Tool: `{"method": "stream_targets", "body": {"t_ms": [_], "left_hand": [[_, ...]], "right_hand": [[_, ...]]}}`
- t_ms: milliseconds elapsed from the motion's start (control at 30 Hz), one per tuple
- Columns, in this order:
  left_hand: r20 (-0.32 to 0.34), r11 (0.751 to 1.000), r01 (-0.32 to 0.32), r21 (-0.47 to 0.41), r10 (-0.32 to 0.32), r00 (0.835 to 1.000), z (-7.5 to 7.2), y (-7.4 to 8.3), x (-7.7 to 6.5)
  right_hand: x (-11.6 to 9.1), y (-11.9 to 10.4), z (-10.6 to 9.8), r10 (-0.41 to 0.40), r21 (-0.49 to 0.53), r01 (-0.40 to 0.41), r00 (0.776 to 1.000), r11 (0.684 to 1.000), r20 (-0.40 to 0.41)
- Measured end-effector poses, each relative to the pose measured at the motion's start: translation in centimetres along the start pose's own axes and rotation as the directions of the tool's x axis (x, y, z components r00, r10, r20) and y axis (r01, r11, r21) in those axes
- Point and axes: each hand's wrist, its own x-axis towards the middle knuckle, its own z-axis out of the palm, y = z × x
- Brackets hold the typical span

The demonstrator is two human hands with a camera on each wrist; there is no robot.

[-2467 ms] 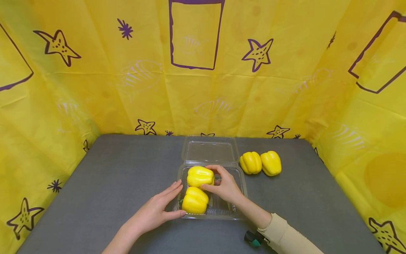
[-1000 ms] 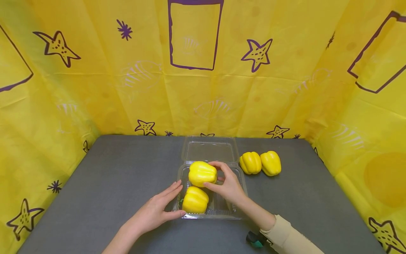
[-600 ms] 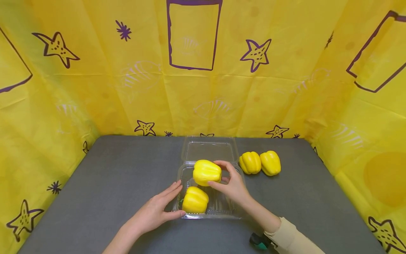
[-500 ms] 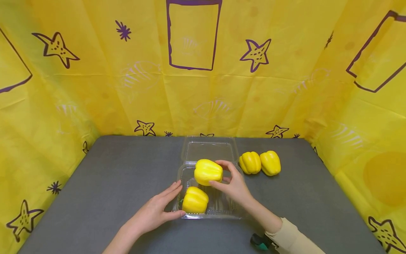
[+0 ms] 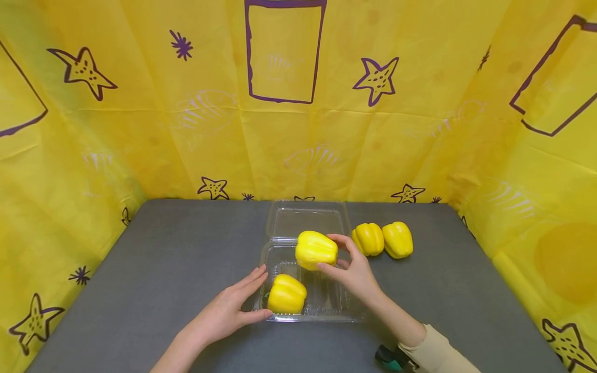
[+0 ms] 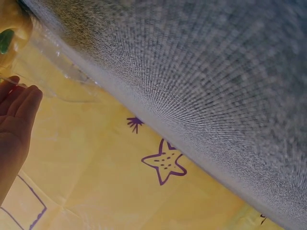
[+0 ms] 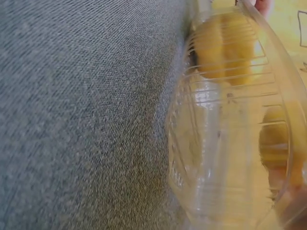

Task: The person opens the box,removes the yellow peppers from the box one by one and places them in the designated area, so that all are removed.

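In the head view my right hand [image 5: 356,273] holds a yellow bell pepper [image 5: 316,250] by its narrower end, thumb in front and fingers behind. The pepper is above the clear plastic clamshell container [image 5: 330,296]. A second yellow bell pepper [image 5: 287,294] lies in the container's front left corner. My left hand [image 5: 228,306] rests against that same corner, fingers straight along the left rim and thumb at the front. The right wrist view looks through the container wall [image 7: 230,163] at both peppers. The left wrist view catches my left hand [image 6: 14,122] beside a green stem [image 6: 5,40].
The container's clear lid [image 5: 309,220] lies folded back behind it. Two more yellow bell peppers, a left one [image 5: 368,239] and a right one [image 5: 398,240], sit side by side on the grey table [image 5: 196,248]. Yellow printed cloth [image 5: 210,145] encloses the back and sides.
My right hand has lifted the bell pepper from the container's back left and carried it rightward. My left hand has stayed at the container's corner.
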Motion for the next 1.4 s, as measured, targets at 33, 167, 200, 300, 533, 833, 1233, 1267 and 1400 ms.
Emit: {"method": "stream_targets", "body": {"t_ms": [33, 167, 200, 300, 533, 833, 1233, 1267, 1400], "left_hand": [[0.0, 1.0, -0.001, 0.0, 0.001, 1.0, 0.0, 0.0, 0.0], [0.001, 1.0, -0.005, -0.001, 0.005, 1.0, 0.0, 0.0, 0.0], [0.002, 1.0, -0.005, 0.0, 0.005, 1.0, 0.0, 0.0, 0.0], [0.003, 1.0, -0.004, 0.0, 0.004, 1.0, 0.1, -0.1, 0.0], [0.0, 1.0, 0.0, 0.004, 0.0, 1.0, 0.1, -0.1, -0.1], [-0.002, 1.0, -0.003, 0.001, 0.003, 1.0, 0.1, -0.1, -0.1], [0.001, 1.0, 0.004, -0.004, -0.004, 1.0, 0.0, 0.0, -0.1], [0.002, 1.0, 0.004, -0.005, -0.004, 1.0, 0.0, 0.0, -0.1], [0.002, 1.0, 0.008, -0.006, -0.008, 1.0, 0.0, 0.1, 0.0]], "right_hand": [[0.1, 0.5, -0.1, 0.004, 0.005, -0.004, 1.0, 1.0, -0.003], [-0.1, 1.2, -0.8, 0.002, 0.014, -0.001, 1.0, 1.0, -0.025], [-0.1, 1.2, -0.9, -0.001, 0.017, 0.002, 1.0, 1.0, -0.03], [-0.3, 1.1, -1.4, -0.014, 0.026, 0.015, 0.999, 1.0, -0.046], [-0.6, 1.2, -2.2, 0.014, 0.061, -0.01, 0.997, 0.998, -0.069], [-0.8, 1.2, -3.1, 0.008, 0.063, -0.002, 0.995, 0.998, -0.104], [-1.1, 1.4, -4.5, 0.003, 0.038, 0.003, 0.988, 0.999, -0.156], [-1.1, 1.5, -4.6, 0.001, 0.038, 0.006, 0.987, 0.999, -0.161], [-1.2, 1.7, -5.1, -0.013, 0.033, 0.019, 0.984, 0.999, -0.177]]}}
